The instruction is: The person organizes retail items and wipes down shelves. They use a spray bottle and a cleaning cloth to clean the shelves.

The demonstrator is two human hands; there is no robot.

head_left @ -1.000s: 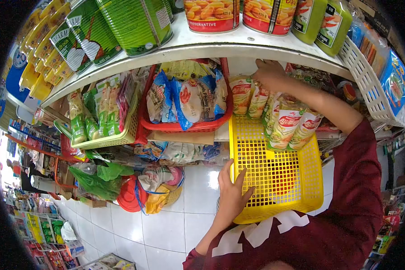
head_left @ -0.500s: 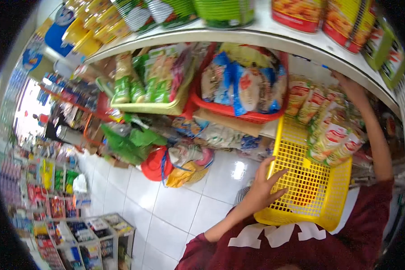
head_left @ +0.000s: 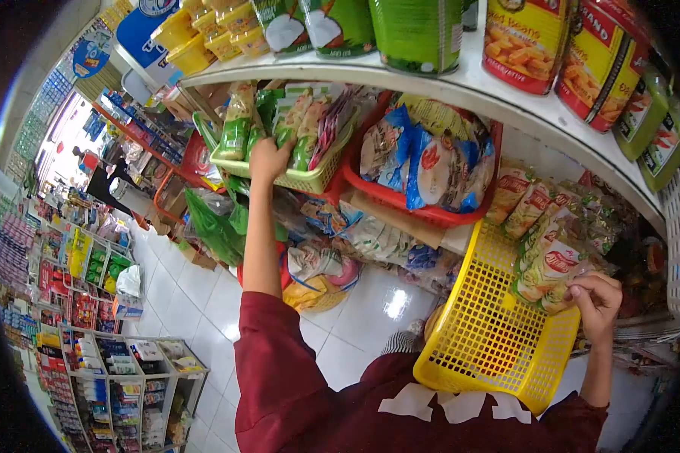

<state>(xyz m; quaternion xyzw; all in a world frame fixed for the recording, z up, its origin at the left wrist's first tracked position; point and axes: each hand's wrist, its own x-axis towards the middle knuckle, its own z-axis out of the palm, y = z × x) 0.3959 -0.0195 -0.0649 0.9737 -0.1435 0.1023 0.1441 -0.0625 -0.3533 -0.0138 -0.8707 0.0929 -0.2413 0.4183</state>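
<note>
My left hand (head_left: 270, 160) reaches across to a light green basket (head_left: 317, 181). Its fingers curl over the front rim, and the fingertips are partly hidden among green-and-white packets (head_left: 236, 140). On the right, my right hand (head_left: 598, 298) is closed, thumb and finger pinched at the edge of a clear packet with a red label (head_left: 557, 264). More such packets (head_left: 527, 215) lie behind it, over the far end of a yellow perforated basket (head_left: 480, 332). That basket is tilted in front of my chest.
A red basket (head_left: 453, 215) of blue-and-clear packets stands between the other two. Above, a white shelf edge (head_left: 461, 87) carries cans (head_left: 525, 49) and green packs. Below are bagged goods (head_left: 378, 238) and a tiled floor (head_left: 340, 325). Stocked racks (head_left: 128, 370) stand at lower left.
My left hand has left the yellow basket's side and reached the light green basket. My right hand has come down from the back of the shelf to the red-labelled packets.
</note>
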